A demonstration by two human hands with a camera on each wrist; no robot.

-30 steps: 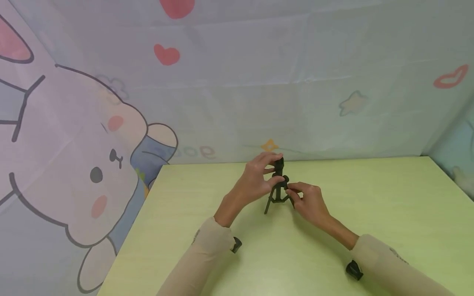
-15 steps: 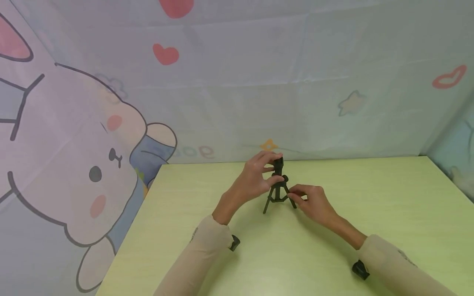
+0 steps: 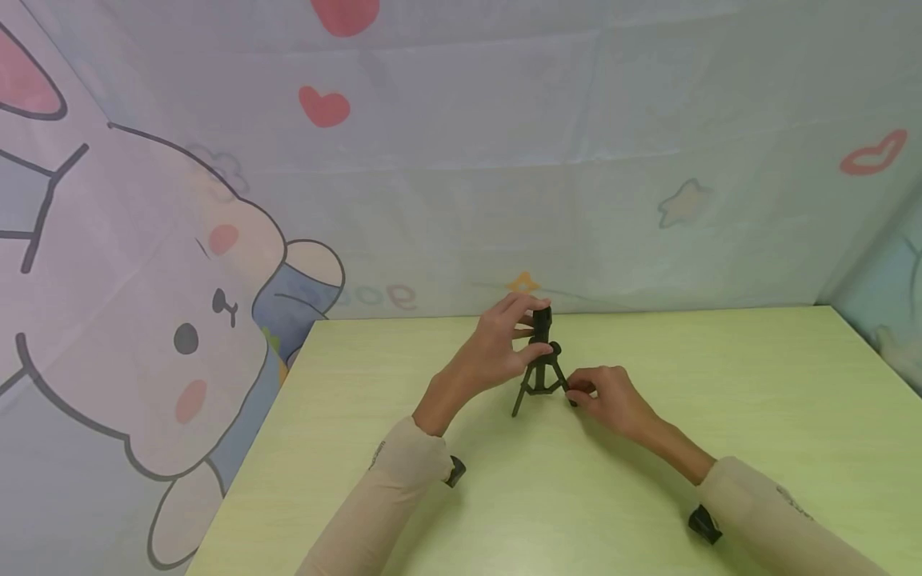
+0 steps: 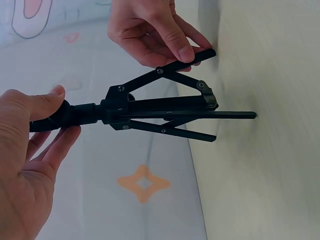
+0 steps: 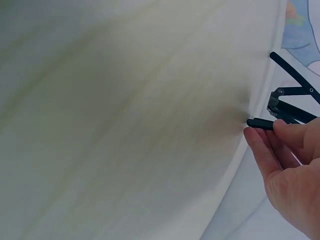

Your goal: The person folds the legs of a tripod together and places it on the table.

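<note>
A small black tripod (image 3: 540, 376) stands upright near the back of the table, its three legs spread and joined to the centre column by hinged braces. My left hand (image 3: 497, 344) grips its top part, thumb on one side and fingers on the other; in the left wrist view the left hand (image 4: 30, 150) covers much of the head. Lower down, my right hand (image 3: 608, 400) pinches the right leg close to its foot between thumb and fingers. The right wrist view shows the right hand (image 5: 295, 165) at that leg's tip, with another tripod leg (image 5: 295, 75) beyond it.
The pale yellow-green table (image 3: 403, 360) ends just behind the tripod at a hanging cloth (image 3: 504, 200) printed with hearts and a large rabbit (image 3: 180, 320). Black wrist devices (image 3: 704, 524) hang below both beige sleeves (image 3: 756, 504).
My right hand has slid down the tripod's right leg, from near the top to close to its foot. The left hand keeps its hold on the top, and the tripod has barely moved.
</note>
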